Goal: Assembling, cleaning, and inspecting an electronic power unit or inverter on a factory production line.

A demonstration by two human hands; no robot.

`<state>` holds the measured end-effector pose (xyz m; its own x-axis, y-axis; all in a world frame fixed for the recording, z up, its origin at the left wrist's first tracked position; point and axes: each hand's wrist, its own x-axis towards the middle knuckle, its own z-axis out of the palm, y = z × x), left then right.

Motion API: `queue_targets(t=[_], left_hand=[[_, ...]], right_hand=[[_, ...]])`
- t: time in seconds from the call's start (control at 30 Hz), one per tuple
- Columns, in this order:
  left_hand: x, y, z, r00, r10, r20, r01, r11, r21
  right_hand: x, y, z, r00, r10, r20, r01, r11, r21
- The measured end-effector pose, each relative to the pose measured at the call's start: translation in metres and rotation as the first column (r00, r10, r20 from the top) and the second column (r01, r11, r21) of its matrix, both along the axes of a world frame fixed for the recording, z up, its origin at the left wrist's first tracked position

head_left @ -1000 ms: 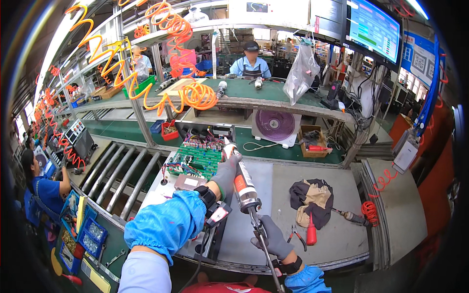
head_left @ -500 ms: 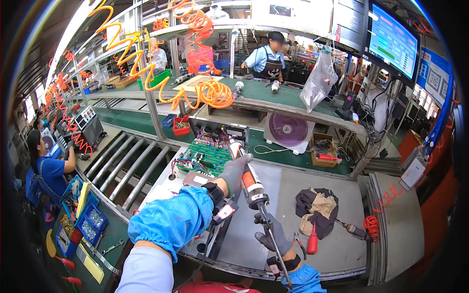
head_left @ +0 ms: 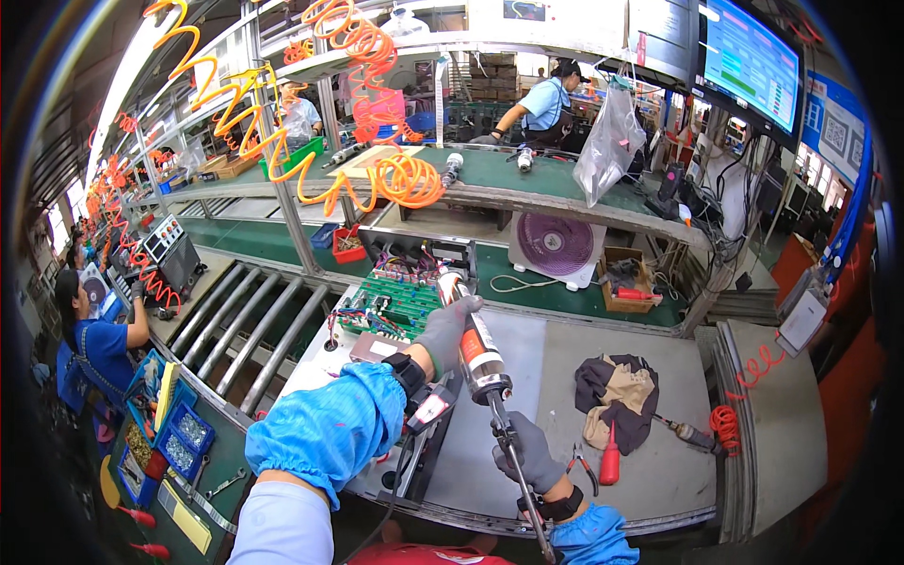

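A caulking gun [head_left: 483,362] loaded with a white and orange cartridge slants across the middle, its front end toward an open unit and its long rod toward me. My left hand [head_left: 443,336], in a grey glove, is closed around the front of the cartridge. My right hand [head_left: 535,456], also gloved, is closed at the gun's handle and trigger, which it partly hides. Beyond the left hand lies a green circuit board [head_left: 400,299] with parts and wires, set in the opened unit. The cartridge's tip is hidden or too small to make out.
Right of my right hand lie pliers [head_left: 584,469], a red-handled screwdriver [head_left: 610,460] and a dark and tan cloth [head_left: 617,395]. A power screwdriver [head_left: 692,435] rests beyond. Metal rollers [head_left: 268,344] run on the left. Orange coiled hoses [head_left: 405,181] hang overhead. Co-workers stand at other benches.
My right hand's fingers have closed in around the gun's handle and trigger. The gun has barely shifted, and my left hand keeps its hold. A co-worker across the bench has leaned and reached out.
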<state>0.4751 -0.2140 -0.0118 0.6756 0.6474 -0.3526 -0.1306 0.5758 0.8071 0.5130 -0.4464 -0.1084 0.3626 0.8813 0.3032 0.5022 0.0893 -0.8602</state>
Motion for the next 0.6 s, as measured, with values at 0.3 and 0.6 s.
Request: queue_targets(t=[0.3, 0.6], left_hand=[[0.000, -0.002, -0.001, 1.000, -0.014, -0.007, 0.014, 1.000, -0.002], [0.004, -0.001, -0.012, 0.993, -0.120, -0.014, 0.120, 0.993, 0.004]], right_hand=[[-0.009, -0.006, 0.017, 0.996, -0.060, 0.066, 0.061, 0.998, -0.013], [-0.017, -0.016, 0.013, 0.992, -0.098, 0.075, 0.096, 0.995, 0.030]])
